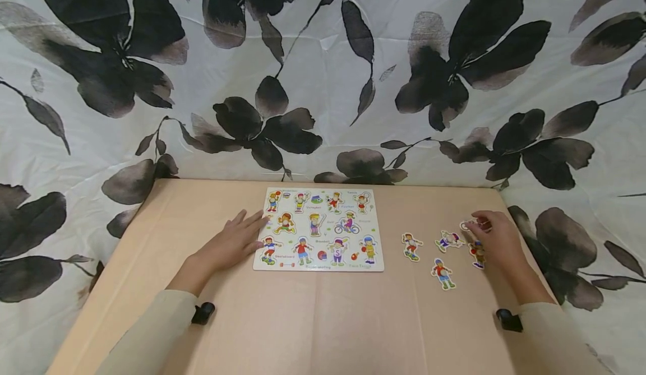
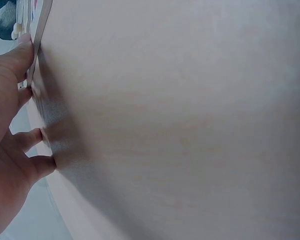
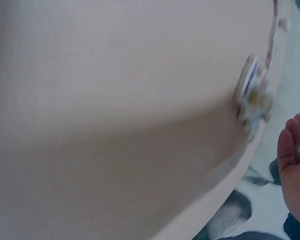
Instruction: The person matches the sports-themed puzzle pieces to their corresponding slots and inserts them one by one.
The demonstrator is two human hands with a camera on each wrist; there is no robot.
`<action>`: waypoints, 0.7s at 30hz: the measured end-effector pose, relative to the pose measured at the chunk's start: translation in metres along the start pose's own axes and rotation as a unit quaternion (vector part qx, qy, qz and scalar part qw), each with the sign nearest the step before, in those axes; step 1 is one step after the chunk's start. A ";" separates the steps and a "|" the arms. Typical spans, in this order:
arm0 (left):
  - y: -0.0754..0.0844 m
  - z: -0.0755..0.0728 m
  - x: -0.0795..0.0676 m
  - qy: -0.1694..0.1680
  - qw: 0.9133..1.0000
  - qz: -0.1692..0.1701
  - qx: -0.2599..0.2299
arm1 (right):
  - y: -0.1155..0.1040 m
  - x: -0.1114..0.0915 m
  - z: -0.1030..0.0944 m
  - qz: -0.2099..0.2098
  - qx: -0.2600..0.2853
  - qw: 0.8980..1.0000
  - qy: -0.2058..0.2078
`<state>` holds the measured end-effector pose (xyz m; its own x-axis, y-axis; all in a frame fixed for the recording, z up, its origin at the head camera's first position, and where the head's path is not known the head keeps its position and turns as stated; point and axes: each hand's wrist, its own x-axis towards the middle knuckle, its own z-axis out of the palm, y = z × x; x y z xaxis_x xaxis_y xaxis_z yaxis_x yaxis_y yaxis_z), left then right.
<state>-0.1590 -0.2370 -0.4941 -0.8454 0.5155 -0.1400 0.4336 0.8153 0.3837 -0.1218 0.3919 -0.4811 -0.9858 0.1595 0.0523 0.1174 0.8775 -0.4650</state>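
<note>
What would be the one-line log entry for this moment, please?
left hand: flat, holds board edge | right hand: on loose pieces right of board | table

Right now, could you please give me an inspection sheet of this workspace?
Surface: tan table, bare in front.
Job's things: puzzle board of sports figures lies flat at the table's far middle; loose figure pieces lie to its right.
Clutter: nothing seen.
Hands: left hand rests flat, fingers straight, at the board's left edge; right hand reaches over the loose pieces, fingertips at one piece; grip unclear.
Cables: nothing seen; a small black device sits at each wrist.
Surroundings: white cloth with dark leaf print hangs behind and beside.
</note>
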 end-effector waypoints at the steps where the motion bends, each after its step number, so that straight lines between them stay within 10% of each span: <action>1: 0.000 0.000 0.000 0.000 1.000 0.000 0.000 | 0.003 0.001 0.000 0.012 -0.001 1.000 -0.007; 21: -0.003 0.002 0.001 -0.003 1.000 -0.006 0.004 | 0.021 0.018 0.008 0.045 -0.037 0.998 -0.036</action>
<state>-0.1601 -0.2380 -0.4973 -0.8492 0.5063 -0.1499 0.4249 0.8238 0.3752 -0.1375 0.4100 -0.4970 -0.9765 0.2089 -0.0526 0.2123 0.8923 -0.3984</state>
